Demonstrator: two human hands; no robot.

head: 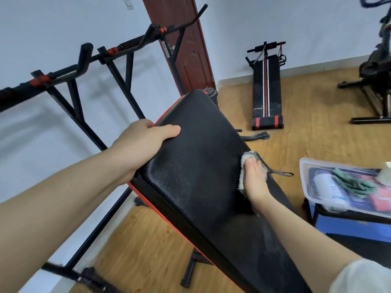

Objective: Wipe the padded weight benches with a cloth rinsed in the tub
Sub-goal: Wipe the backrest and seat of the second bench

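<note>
Closest in, pale sleeve [359, 275] on the right arm. Gripping the left edge of the black padded bench [201, 155] with the left hand [146, 142], thumb on top. Pressing a grey cloth [248, 158] against the pad's right side with the right hand [255, 178], fingers straight. Just right, clear tub [303, 176]; second bench [267, 89] by the far wall.

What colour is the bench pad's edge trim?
Red trim on the black padded bench; head view.
</note>
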